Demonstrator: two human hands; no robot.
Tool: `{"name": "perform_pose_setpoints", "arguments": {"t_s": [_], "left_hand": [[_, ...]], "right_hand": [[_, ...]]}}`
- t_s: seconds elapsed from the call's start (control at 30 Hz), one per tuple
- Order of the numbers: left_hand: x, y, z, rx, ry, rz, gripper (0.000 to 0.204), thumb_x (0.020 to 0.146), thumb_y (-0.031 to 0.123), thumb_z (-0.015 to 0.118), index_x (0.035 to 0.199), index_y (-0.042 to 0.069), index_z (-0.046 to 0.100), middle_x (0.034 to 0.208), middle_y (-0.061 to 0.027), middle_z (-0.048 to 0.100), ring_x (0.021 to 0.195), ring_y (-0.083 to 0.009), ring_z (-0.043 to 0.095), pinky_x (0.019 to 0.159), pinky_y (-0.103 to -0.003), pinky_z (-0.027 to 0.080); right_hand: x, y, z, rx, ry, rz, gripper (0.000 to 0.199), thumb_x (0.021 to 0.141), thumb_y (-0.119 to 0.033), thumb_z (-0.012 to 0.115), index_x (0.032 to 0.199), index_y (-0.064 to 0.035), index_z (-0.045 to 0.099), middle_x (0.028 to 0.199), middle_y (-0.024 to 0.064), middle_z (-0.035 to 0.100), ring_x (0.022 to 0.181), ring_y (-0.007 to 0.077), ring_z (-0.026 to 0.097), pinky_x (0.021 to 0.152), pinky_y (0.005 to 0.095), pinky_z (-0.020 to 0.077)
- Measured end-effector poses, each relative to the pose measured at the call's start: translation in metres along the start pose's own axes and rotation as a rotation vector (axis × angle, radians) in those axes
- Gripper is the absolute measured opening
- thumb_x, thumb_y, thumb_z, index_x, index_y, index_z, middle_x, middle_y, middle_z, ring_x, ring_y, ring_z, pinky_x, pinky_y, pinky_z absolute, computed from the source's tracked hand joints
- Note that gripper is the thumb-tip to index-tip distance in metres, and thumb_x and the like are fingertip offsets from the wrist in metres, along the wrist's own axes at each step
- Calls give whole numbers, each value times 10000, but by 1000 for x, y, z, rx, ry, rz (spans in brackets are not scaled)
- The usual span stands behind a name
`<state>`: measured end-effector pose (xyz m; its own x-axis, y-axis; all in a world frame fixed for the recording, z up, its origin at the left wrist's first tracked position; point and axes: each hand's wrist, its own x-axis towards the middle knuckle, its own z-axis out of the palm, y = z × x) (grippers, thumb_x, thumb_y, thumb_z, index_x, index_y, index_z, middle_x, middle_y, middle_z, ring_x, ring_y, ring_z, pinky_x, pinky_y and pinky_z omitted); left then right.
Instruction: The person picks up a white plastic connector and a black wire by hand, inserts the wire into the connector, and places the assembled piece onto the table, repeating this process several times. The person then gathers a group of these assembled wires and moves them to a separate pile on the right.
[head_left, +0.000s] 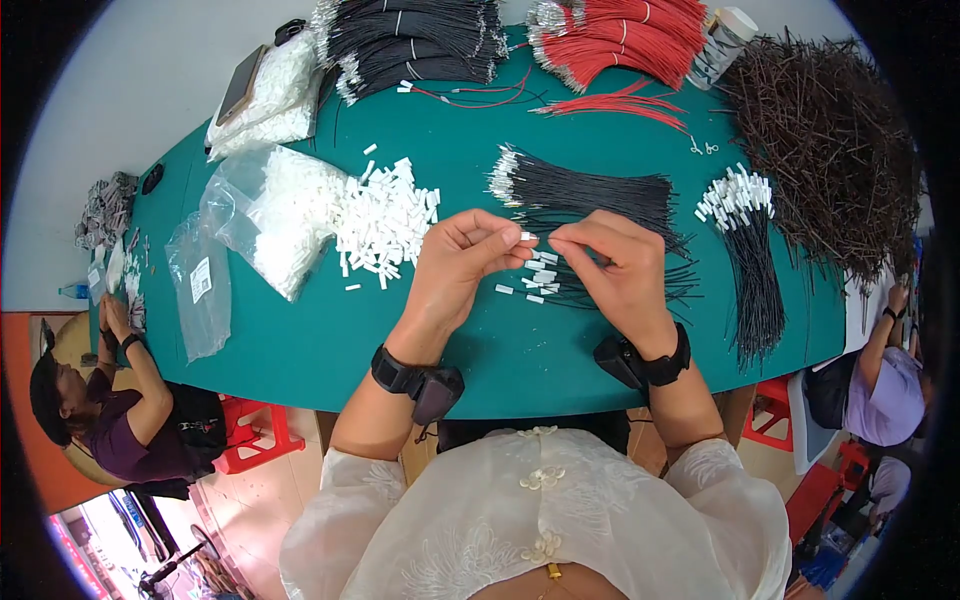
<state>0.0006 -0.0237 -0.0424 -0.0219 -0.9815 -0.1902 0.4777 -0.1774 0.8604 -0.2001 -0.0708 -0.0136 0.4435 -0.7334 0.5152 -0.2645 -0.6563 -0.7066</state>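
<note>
Green bench (480,360): my left hand (462,262) pinches a white connector (527,237), my right hand (612,265) grips a black wire (580,262); loose connectors (538,280) beneath could scatter if nudged.

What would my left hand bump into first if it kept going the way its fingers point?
Probably the right hand. The left hand pinches a small white connector, fingertips pointing right, and the right hand's fingertips sit just past it, almost touching.

My left hand (462,262) and right hand (612,268) meet at twelve o'clock, fingertips pinched together, both wrists bent inward, forearms at six.
</note>
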Motion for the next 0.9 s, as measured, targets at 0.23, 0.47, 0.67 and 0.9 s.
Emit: {"name": "perform_pose_setpoints", "arguments": {"t_s": [0.23, 0.47, 0.67, 0.9], "left_hand": [[2, -7, -2, -41, -10, -34, 110, 953, 86, 668, 996, -14, 685, 970, -144, 736, 851, -175, 718, 782, -282, 592], [3, -8, -3, -126, -14, -85, 112, 947, 98, 687, 972, -10, 700, 945, -125, 737, 835, -182, 719, 797, -309, 605], [4, -10, 0, -98, 17, -72, 121, 950, 100, 683, 979, -18, 696, 944, -136, 736, 830, -191, 722, 789, -320, 610], [3, -10, -3, -113, 16, -61, 128, 953, 101, 680, 989, -21, 690, 939, -142, 733, 830, -199, 724, 790, -325, 612]], "right_hand": [[-2, 1, 3, -69, 14, -67, 128, 778, 33, 750, 899, -8, 735, 765, 79, 682, 610, 175, 594, 508, 278, 427], [-3, 4, 6, -52, 3, -44, 130, 773, 34, 750, 895, -8, 734, 757, 77, 677, 604, 179, 586, 515, 286, 430], [-2, 5, 8, -72, 35, -65, 129, 767, 37, 750, 883, -14, 731, 742, 73, 664, 608, 191, 589, 532, 295, 438], [-3, 3, 10, -142, 26, -155, 140, 751, 36, 758, 873, -25, 726, 747, 71, 663, 617, 214, 596, 545, 305, 449]]}}
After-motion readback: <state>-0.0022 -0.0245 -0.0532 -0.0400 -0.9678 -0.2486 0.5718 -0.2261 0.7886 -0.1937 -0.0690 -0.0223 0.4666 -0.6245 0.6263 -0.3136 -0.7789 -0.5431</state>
